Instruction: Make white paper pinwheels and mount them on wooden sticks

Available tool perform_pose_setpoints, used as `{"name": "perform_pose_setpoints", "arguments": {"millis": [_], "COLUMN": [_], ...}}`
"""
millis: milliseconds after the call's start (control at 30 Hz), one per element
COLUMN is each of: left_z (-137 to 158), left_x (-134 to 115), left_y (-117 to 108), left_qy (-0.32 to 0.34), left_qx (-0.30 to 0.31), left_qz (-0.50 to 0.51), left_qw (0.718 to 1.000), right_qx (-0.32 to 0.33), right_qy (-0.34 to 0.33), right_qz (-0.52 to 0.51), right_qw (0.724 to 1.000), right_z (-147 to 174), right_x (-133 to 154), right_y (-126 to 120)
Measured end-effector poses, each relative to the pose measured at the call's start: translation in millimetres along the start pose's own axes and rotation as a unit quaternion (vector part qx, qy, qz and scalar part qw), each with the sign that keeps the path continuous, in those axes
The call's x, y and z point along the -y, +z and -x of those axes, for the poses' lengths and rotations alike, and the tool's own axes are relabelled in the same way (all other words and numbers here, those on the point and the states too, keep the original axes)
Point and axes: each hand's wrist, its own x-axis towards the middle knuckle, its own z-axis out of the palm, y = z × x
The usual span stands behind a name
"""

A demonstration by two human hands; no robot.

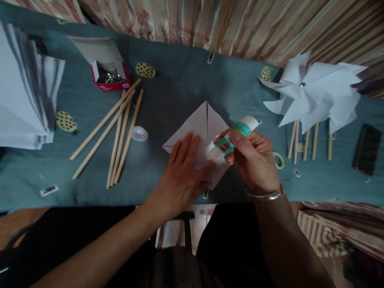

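Observation:
A square sheet of white paper [196, 120], turned cornerwise and marked by slits or lines running in from its corners, lies on the blue-green cloth. My left hand [183, 174] rests on its lower left part, fingers spread flat. Over the paper's right side, my right hand [253, 156] grips a glue stick [235, 136] with a white and green barrel, tilted so one end points down at the sheet. Whether that end touches the paper I cannot tell. A round white cap [139, 133] sits on the cloth left of the sheet.
Several wooden sticks [120, 136] lie left of the paper, below a red box [112, 82] of metal fasteners. A paper stack [24, 92] is at far left. White paper pinwheels [312, 88] on sticks, a green ring [279, 160] and a dark phone [367, 150] are at right.

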Motion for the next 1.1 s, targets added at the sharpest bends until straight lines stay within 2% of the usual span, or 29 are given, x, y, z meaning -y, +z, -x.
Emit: {"name": "perform_pose_setpoints", "arguments": {"millis": [167,233,333,467,600,667,767,833,967,1100], "left_z": [2.3,1.8,1.3,6.5,16.1,19.2,19.8,18.3,14.1,9.5], "left_x": [-0.9,1.0,12.2,38.3,60.1,66.1,68.6,65.7,50.0,34.3], "left_y": [-4.5,-13.9,-37.7,-72.1,-85.2,-84.7,-83.2,-83.7,-82.5,-73.1], "left_qy": [0.016,0.032,0.046,-0.046,-0.157,-0.164,-0.151,-0.141,-0.131,-0.133], "left_qx": [-0.015,-0.033,-0.098,-0.183,-0.128,-0.109,-0.098,-0.114,-0.16,-0.151], "left_qz": [0.001,-0.011,-0.051,-0.131,-0.179,-0.18,-0.16,-0.135,-0.03,0.081], "left_qw": [1.0,0.999,0.993,0.973,0.963,0.964,0.971,0.974,0.978,0.976], "right_qx": [0.042,0.063,0.08,0.072,0.074,0.083,0.104,0.118,0.143,0.17], "right_qy": [0.106,0.108,0.091,0.092,0.123,0.135,0.151,0.158,0.145,0.14], "right_qz": [-0.189,-0.22,-0.212,-0.202,-0.27,-0.299,-0.332,-0.348,-0.335,-0.323], "right_qw": [0.975,0.968,0.97,0.972,0.952,0.941,0.925,0.917,0.92,0.92], "right_z": [-2.8,-2.0,1.4,6.3,6.7,5.5,4.4,5.2,11.0,17.3], "right_x": [9.3,8.3,5.1,1.8,-2.7,-5.0,-6.3,-5.4,-2.6,-2.5], "right_y": [-20.7,-24.9,-27.3,-27.3,-26.3,-25.6,-23.7,-21.5,-14.3,-3.9]}}
